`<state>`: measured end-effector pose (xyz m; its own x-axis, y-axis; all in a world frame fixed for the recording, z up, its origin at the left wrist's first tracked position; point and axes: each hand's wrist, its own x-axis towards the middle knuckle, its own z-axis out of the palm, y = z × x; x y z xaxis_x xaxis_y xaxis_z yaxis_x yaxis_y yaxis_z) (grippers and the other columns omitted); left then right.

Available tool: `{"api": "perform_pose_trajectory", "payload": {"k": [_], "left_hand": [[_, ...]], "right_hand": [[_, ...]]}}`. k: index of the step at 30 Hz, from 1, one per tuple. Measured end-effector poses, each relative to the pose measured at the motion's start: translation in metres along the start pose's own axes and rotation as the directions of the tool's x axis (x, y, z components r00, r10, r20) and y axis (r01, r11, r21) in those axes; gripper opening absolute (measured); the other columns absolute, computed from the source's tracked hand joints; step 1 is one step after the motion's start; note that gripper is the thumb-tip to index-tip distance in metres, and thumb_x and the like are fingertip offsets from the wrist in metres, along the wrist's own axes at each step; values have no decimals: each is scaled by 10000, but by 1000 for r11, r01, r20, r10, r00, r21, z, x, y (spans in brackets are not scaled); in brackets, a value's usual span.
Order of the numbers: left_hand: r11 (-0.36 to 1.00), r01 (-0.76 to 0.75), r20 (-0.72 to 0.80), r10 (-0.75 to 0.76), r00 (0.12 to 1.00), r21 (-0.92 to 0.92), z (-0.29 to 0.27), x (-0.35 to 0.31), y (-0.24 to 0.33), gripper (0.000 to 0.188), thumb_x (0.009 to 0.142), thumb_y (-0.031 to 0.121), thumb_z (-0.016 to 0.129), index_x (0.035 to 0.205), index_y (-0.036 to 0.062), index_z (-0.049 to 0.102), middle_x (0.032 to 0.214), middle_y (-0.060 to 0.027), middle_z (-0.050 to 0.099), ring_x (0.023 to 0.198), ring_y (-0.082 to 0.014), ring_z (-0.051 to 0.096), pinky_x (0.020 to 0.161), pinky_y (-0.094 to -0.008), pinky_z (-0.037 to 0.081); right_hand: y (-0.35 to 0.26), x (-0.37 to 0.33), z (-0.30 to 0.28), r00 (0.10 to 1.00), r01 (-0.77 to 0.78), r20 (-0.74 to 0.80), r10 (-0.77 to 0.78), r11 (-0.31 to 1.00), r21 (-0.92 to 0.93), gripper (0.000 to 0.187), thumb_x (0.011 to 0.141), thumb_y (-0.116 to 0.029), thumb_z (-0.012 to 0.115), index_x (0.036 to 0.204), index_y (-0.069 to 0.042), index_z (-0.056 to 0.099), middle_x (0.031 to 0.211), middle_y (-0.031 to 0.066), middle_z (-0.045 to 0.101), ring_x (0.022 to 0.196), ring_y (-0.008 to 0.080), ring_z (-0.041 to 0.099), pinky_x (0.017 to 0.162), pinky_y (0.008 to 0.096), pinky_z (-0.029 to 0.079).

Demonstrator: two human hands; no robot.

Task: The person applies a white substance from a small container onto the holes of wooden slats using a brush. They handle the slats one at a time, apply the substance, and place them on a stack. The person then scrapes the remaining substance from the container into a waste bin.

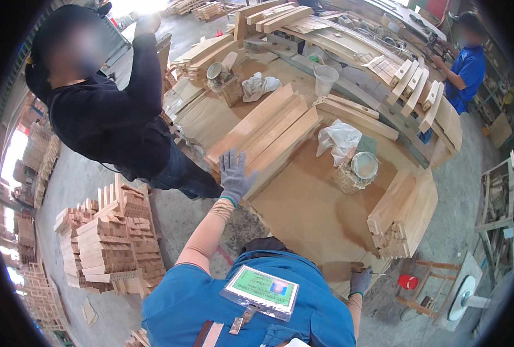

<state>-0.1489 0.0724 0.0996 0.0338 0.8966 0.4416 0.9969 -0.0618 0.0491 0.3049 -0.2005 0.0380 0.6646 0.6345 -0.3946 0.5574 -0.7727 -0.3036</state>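
My left hand (237,176), in a grey glove, lies with fingers spread on the near left end of a stack of pale wooden boards (274,130). My right hand (360,281), also gloved in grey, is low at the near right edge of the cardboard-covered table (303,214). Its fingers are closed round a thin, light stick-like tool that pokes out to the right; the rest of the tool is mostly hidden. A brown piece shows just above that hand. Farther up is a second stack of boards (404,211) at the table's right edge.
A crusted pot (358,170) stands mid-table by a white rag (339,140). Another pot (222,75) and a plastic cup (325,80) sit farther back. A person in dark clothes (112,115) stands left; another in blue (468,69) works far right. Wood piles (112,237) rest on the floor.
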Motion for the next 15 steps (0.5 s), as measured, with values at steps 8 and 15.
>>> {"api": "perform_pose_trajectory", "payload": {"k": [8, 15], "left_hand": [[203, 492, 292, -596, 748, -847, 21, -37, -42, 656, 835, 271, 637, 1360, -13, 366, 1328, -177, 430, 1232, -285, 419, 1045, -353, 324], [-395, 713, 804, -423, 418, -579, 20, -59, -25, 423, 852, 179, 602, 1218, -3, 494, 1096, -99, 585, 1023, -196, 545, 893, -321, 426]], "right_hand": [[-23, -43, 37, 915, 281, -313, -255, 959, 43, 617, 860, -245, 623, 1361, 26, 387, 1399, 249, 410, 1291, 383, 408, 1043, 424, 374], [-121, -44, 44, 754, 632, -308, -580, 768, 104, 563, 862, -158, 621, 1358, 11, 417, 1378, 225, 452, 1288, 352, 429, 1057, 391, 365]]}}
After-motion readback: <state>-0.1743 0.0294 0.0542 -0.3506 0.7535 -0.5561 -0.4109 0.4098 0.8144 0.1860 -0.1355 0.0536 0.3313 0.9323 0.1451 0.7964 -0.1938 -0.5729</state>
